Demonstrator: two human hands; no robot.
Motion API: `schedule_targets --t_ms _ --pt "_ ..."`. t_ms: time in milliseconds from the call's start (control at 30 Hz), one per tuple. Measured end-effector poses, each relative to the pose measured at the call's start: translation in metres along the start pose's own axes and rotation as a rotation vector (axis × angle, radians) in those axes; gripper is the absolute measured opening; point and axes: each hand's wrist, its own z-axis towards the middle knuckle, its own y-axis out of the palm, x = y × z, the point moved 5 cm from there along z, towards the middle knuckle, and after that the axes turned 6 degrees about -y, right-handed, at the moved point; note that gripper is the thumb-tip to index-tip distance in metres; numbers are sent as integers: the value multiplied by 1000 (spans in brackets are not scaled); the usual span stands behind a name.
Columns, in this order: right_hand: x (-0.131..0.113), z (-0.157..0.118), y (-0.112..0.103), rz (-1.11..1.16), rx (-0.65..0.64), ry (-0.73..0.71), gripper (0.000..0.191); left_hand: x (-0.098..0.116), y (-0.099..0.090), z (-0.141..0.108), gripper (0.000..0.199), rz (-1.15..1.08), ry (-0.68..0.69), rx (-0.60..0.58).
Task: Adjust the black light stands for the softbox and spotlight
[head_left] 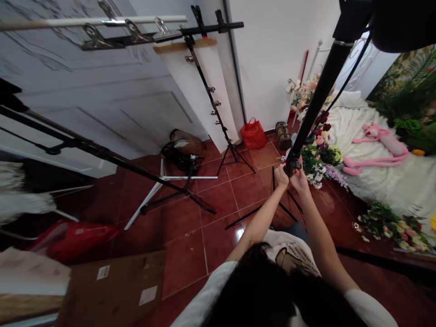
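Both of my hands are on a black light stand (316, 91) that rises toward the upper right, with a dark lamp head (402, 22) at its top. My left hand (281, 176) is wrapped round the pole just below a black clamp collar. Close beside it, my right hand (299, 178) is closed at the same collar, its fingers partly hidden behind the pole. A black cable runs down along the stand. The stand's thin legs (248, 216) spread on the red tiles in front of my body.
A backdrop stand (207, 81) with several clips holds a white sheet at the wall. Another black stand (102, 152) slants across the left. A red bag (253, 134), flowers (318, 156), a furry white cover (344, 122) with a pink plush toy (388, 141), and a cardboard box (116, 290) surround me.
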Motion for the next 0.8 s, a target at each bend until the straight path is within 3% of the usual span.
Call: schedule_targets --t_ms 167,333,533,800 --pt "5 6 1 -42 41 -29 41 7 -1 -2 34 -81 -54 -59" --pt "-1 12 1 -58 161 -43 36 10 -1 -1 29 -109 -59 -73" --pt "-22 11 7 -166 173 -139 39 7 1 1 33 -75 18 -58" --pt "-34 6 17 -370 334 -189 43 1 4 4 37 -23 102 10"
